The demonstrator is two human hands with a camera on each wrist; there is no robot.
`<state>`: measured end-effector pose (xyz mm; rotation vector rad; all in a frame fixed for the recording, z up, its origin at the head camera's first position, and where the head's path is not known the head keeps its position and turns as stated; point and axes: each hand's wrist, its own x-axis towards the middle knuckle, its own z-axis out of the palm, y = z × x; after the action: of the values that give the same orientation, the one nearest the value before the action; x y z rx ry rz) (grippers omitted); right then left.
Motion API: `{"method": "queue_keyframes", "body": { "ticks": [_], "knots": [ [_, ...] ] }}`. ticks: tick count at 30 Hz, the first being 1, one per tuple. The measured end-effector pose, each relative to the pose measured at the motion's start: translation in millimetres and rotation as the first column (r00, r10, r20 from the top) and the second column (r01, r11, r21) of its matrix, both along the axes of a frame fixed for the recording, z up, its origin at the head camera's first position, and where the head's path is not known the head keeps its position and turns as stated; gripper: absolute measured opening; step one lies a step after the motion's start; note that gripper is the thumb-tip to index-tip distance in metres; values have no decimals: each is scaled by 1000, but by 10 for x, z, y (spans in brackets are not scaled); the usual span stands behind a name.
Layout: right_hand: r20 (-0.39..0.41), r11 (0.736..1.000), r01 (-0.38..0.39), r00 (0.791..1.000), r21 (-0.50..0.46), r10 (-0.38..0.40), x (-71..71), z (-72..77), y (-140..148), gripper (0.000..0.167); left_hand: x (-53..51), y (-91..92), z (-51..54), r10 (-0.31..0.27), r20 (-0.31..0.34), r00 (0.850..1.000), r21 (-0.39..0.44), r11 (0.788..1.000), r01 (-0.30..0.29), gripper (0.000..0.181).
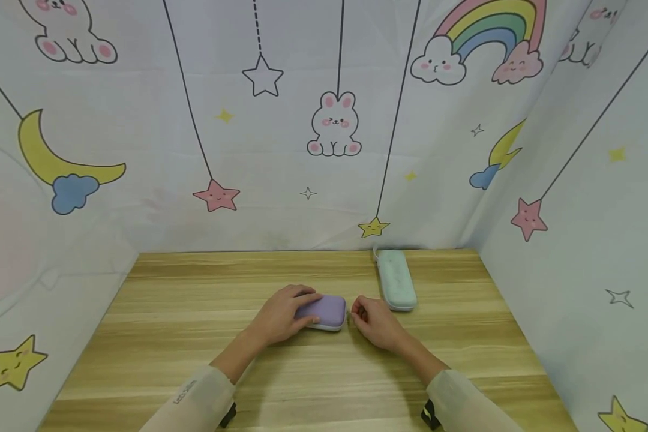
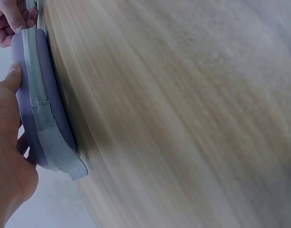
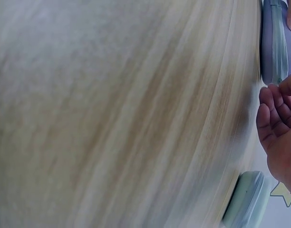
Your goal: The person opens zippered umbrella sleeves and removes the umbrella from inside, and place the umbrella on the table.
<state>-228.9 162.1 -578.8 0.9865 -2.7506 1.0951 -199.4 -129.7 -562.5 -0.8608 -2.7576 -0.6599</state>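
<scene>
A purple zip case (image 1: 330, 311) with a grey zip band lies on the wooden table. My left hand (image 1: 284, 313) grips its left part, the thumb on the near side and the fingers over the top and far side. A grey fabric strap (image 2: 60, 147) sticks out from the case's left end in the left wrist view. At the opposite end, my right hand (image 1: 377, 322) has its thumb and forefinger pinched together at the end of the zip (image 3: 277, 57). The small zipper pull there is mostly hidden by the fingertips.
A mint green zip case (image 1: 396, 281) with a wrist loop lies at the back right, just beyond my right hand. The wooden table (image 1: 194, 288) ends against a white cloth backdrop (image 1: 281, 222) printed with cartoon stars and rabbits, which also hangs at both sides.
</scene>
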Motion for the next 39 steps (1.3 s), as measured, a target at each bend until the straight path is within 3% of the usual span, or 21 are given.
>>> {"method": "queue_keyframes", "body": {
  "ticks": [39],
  "knots": [
    [22,999,-26,999,-34,27,52,14,8,14,12,18,-3,12,11,1000,35,999,-13,51]
  ]
}}
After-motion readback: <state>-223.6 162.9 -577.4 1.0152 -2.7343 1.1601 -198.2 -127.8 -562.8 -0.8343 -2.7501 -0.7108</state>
